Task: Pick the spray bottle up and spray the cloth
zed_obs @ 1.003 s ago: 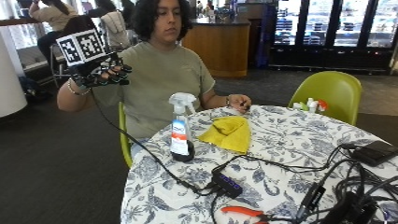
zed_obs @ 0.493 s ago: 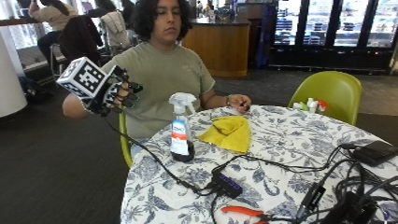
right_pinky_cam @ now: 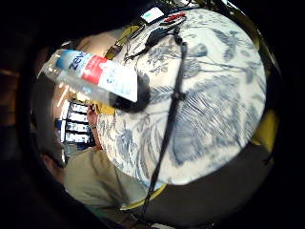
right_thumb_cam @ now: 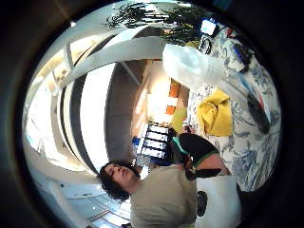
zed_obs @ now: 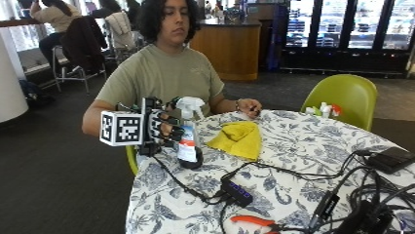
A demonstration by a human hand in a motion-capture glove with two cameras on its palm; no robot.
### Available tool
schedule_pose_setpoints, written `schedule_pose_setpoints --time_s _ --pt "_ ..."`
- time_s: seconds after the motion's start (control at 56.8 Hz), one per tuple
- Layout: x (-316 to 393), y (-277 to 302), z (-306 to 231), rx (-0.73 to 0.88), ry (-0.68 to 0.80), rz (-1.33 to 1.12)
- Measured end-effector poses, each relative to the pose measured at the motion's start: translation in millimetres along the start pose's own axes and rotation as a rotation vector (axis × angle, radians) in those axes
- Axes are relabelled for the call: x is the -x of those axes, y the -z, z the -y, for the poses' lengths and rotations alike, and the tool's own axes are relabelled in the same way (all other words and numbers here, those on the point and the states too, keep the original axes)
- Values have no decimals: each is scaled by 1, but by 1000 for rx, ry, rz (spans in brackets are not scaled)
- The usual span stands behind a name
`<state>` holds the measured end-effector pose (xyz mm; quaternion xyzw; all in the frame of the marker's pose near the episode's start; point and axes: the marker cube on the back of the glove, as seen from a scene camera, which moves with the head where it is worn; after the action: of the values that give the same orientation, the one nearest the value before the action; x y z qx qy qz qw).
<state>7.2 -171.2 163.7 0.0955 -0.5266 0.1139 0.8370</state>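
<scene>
A clear spray bottle [zed_obs: 188, 141] with a white trigger head and a red, white and blue label stands upright near the table's left edge. My gloved right hand [zed_obs: 163, 129] is level with it at its left side. The fingers are spread and reach the bottle's side without wrapping it. Both palm views show the bottle close by, standing free on the cloth-covered table [right_pinky_cam: 95, 76] [right_thumb_cam: 213, 71]. A yellow cloth [zed_obs: 238, 139] [right_thumb_cam: 216, 111] lies crumpled just right of the bottle. The bare left hand [zed_obs: 250, 107] rests at the table's far edge.
The round table [zed_obs: 311, 146] has a blue floral cover. Black cables, a black hub [zed_obs: 236, 192], orange-handled pliers [zed_obs: 253, 222] and a black box [zed_obs: 389, 158] crowd its front and right. Small bottles [zed_obs: 324, 109] stand at the back by a green chair [zed_obs: 347, 95].
The gloved hand has come down from shoulder height at the left to the side of the spray bottle. Bottle and cloth have not moved.
</scene>
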Motion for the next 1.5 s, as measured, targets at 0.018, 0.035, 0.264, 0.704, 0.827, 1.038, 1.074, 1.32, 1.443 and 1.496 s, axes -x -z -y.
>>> schedule_pose_setpoints --time_s 0.018,0.035,0.264,0.704,0.827,1.038,1.074,1.32,1.443,1.496 --pt "-1 -4 3 -5 4 9" --pt "-1 -7 7 -9 7 19" --pt "-13 -46 45 -24 51 144" --pt "-8 -64 94 -56 60 201" --pt "18 -53 89 -33 90 226" --pt "106 -19 86 163 -3 -82" --pt "119 -19 84 219 -39 -184" --pt "137 -69 80 762 -312 -692" --pt "105 -107 78 871 -393 -832" --pt "86 -124 75 920 -435 -874"
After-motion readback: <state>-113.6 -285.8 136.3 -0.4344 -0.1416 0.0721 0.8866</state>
